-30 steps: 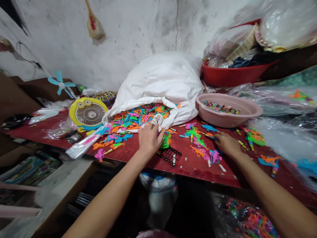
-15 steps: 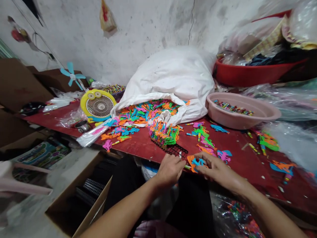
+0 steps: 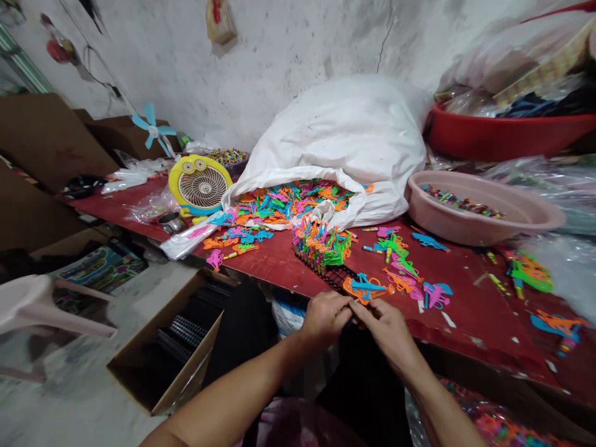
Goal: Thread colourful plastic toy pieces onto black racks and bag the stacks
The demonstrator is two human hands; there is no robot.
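My left hand (image 3: 326, 315) is closed at the front edge of the red table, thumb and fingers pinched together. Fingertip to fingertip with it, my right hand (image 3: 385, 324) is closed too. Whatever lies between them is hidden by the fingers. Just beyond the fingertips lie flat orange and blue plastic toy pieces (image 3: 365, 287). Behind my left hand is a black plastic grid rack (image 3: 339, 275). Its far part carries tight rows of colourful toy pieces (image 3: 321, 245) standing upright, with small tubes below them.
A white sack (image 3: 335, 136) spills colourful toy pieces onto the red table (image 3: 279, 273). At right, a pink basin (image 3: 484, 217) holds small coloured tubes. A yellow fan (image 3: 202, 186) stands left. Below, a cardboard box (image 3: 186, 372) contains black racks. Loose toy pieces (image 3: 437, 295) lie to the right.
My right hand has left the orange and blue pieces and come to meet my left hand. The yellow-green tube by my left fingers is no longer visible. The view has shifted left.
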